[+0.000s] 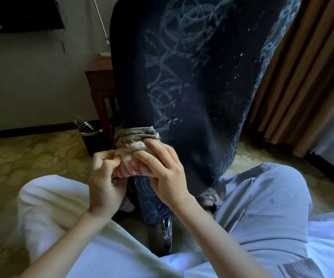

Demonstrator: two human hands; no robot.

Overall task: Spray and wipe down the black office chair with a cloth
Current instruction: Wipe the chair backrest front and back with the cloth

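Office chair back (198, 87) stands upright right ahead, streaked with pale scribbles. Nearest, both hands clutch a folded pink-striped cloth (136, 157) at its lower left edge: left hand (103, 177) pinching one end, right hand (168, 173) wrapped over it. A black waste bin (90, 135) sits beyond, left of the chair.

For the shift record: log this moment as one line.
left hand: gripping cloth | right hand: gripping cloth | chair back: pale scribbled streaks remain | spray bottle: not visible

Head cam, looks fwd/down, close on hands at chair back (198, 87); single view.
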